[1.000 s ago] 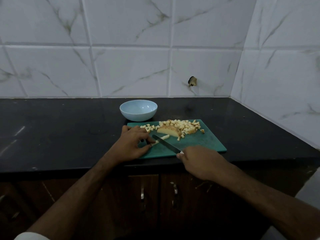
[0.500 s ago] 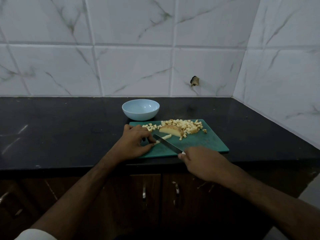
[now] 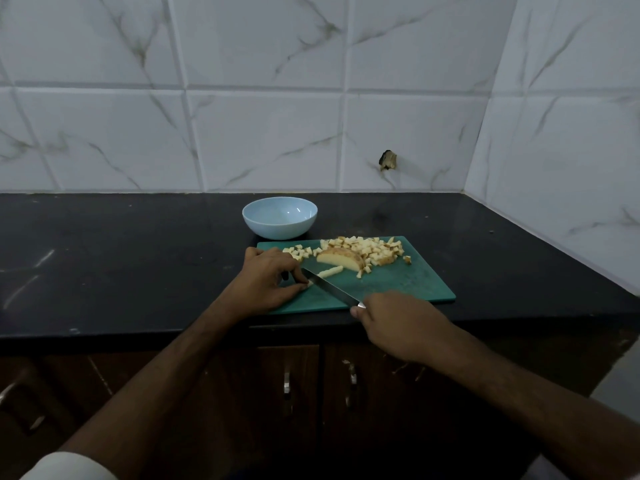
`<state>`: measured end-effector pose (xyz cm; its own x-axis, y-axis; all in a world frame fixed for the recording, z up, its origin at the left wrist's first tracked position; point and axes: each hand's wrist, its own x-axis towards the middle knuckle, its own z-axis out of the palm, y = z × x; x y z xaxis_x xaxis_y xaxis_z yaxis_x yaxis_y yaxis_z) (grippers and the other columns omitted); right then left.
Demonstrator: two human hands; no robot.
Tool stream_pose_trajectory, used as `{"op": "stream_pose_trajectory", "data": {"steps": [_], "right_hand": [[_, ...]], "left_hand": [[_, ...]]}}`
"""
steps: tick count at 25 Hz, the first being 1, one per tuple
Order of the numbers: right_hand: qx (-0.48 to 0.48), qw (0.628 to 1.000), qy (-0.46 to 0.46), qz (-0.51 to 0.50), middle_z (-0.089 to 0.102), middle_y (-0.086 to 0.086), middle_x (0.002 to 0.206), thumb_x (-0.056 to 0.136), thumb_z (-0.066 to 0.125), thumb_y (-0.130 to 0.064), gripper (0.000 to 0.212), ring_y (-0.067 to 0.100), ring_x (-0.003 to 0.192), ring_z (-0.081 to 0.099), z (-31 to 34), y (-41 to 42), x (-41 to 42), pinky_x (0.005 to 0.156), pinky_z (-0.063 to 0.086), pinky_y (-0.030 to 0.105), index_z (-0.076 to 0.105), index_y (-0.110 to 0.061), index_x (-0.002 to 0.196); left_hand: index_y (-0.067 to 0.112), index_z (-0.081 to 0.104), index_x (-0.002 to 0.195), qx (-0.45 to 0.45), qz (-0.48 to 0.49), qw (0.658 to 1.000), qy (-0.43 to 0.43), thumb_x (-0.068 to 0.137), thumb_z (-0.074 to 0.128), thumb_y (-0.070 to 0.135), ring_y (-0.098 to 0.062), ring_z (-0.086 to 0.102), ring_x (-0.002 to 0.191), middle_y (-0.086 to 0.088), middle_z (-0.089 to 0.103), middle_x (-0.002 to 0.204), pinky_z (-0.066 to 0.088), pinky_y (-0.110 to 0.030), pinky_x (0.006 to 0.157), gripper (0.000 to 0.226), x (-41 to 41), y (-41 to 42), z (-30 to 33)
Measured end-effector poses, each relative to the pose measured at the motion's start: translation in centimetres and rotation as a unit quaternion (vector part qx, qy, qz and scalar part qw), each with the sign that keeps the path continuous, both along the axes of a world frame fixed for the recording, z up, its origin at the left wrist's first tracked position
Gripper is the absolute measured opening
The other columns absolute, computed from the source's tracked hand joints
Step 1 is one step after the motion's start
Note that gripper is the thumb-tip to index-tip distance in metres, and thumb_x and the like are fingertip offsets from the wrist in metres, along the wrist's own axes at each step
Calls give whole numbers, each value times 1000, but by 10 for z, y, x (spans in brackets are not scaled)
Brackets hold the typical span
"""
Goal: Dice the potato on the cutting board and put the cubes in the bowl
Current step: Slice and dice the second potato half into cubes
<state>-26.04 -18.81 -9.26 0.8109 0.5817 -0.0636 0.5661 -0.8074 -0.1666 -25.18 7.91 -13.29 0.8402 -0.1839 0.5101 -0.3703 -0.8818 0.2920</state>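
A green cutting board (image 3: 415, 285) lies on the black counter. On its far side sits a pile of potato cubes (image 3: 367, 249) around an uncut potato wedge (image 3: 341, 259). A thin potato strip (image 3: 330, 271) lies nearer me. My left hand (image 3: 266, 280) pinches the strip's near end against the board. My right hand (image 3: 398, 322) grips the handle of a knife (image 3: 329, 287), whose blade crosses the strip right beside my left fingertips. A pale blue bowl (image 3: 280, 217) stands behind the board with nothing in it.
The black counter (image 3: 121, 265) runs left and ends at a tiled wall corner on the right. Below the counter's front edge are brown cabinet doors with metal handles (image 3: 286, 386).
The knife blade has shifted slightly along the strip toward my left fingertips. Both hands stay in place on the board.
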Motion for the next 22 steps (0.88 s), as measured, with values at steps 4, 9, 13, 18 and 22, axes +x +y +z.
{"op": "stream_pose_trajectory", "data": {"steps": [4, 9, 13, 18, 22], "right_hand": [[-3, 1000, -19, 6, 58, -1, 85, 108, 33, -48, 37, 12, 77, 58, -1, 11, 7, 72, 49, 35, 55, -22, 92], [10, 1000, -30, -1, 58, -3, 83, 108, 34, -49, 38, 10, 74, 57, 12, 6, 3, 65, 44, 31, 54, -23, 89], [7, 1000, -3, -3, 56, -5, 80, 108, 36, -48, 35, 8, 70, 54, -1, 6, -8, 58, 37, 28, 48, -28, 81], [12, 999, -30, 2, 57, -3, 83, 108, 35, -48, 36, 11, 76, 57, 1, 18, 3, 67, 45, 34, 53, -24, 89], [43, 999, -23, -11, 58, -1, 81, 109, 34, -47, 37, 10, 71, 56, 21, 4, 9, 61, 41, 30, 49, -27, 82]], "left_hand": [[41, 69, 85, -4, 5, 1000, 3, 86, 75, 42, -1, 53, 90, 20, 63, 85, 34, -44, 92, 7, -2, -1, 2], [39, 64, 86, -15, 14, 1000, 1, 84, 77, 41, 0, 54, 89, 21, 65, 89, 33, -40, 96, 13, -2, 0, 1], [36, 60, 87, -33, 9, 999, -6, 82, 79, 42, 0, 56, 85, 21, 65, 86, 32, -36, 96, 21, -2, -2, 1], [36, 58, 88, -19, 15, 1000, -20, 81, 80, 41, 1, 56, 84, 23, 66, 84, 34, -39, 95, 23, -6, -4, 3], [38, 56, 90, 6, 24, 999, -28, 84, 74, 48, 0, 54, 88, 22, 61, 88, 34, -40, 94, 21, -4, -3, 1]]}}
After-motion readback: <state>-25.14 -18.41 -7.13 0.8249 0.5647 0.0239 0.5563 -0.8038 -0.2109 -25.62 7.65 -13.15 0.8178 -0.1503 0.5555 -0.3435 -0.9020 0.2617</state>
